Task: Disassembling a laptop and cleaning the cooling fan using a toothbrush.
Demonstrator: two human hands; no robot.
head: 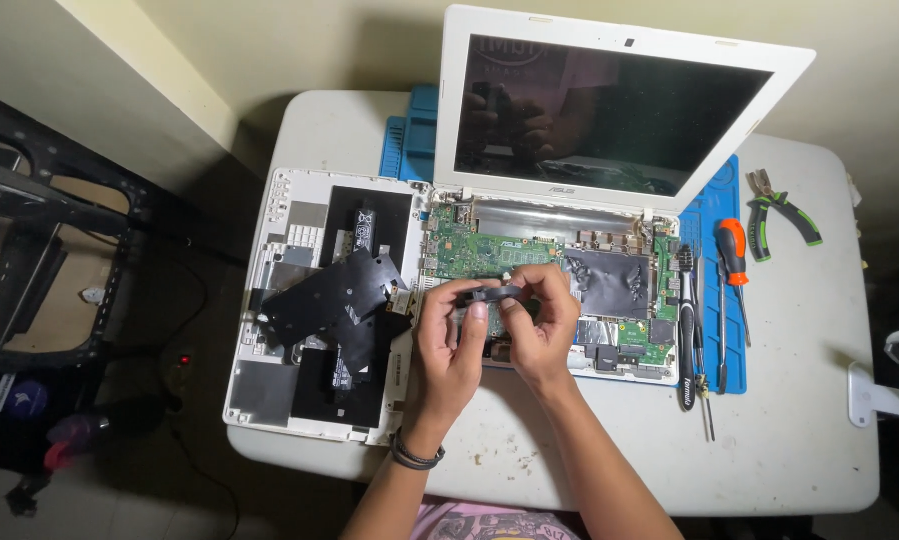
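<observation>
The small dark part (494,293) pinched between the two hands is hard to make out: it is a thin black strip or bracket, mostly covered by fingertips, and its exact shape cannot be told. It sits just above the open laptop (550,290), over the middle of the exposed green board (480,250). The hands hide the board's lower middle section. The screen (610,115) is dark and shows only a dim reflection. A chair (40,250) at the left and a white clamp (895,380) at the right are cut off by the frame edges.

The left hand (448,335) comes up from the bottom edge, palm turned inward, thumb and forefinger closed on the part's left end; a dark band circles its wrist. The right hand (540,325) angles in from the lower right, fingers curled, gripping the part's right end with its fingertips.

Beside the left hand lies the removed white cover (270,300), inside up, with a black sheet (335,300) resting on it. On the blue mat (735,370) to the right lie a black screwdriver (687,330) and an orange screwdriver (735,270); pliers (782,215) rest on the white table (800,430) further off.
</observation>
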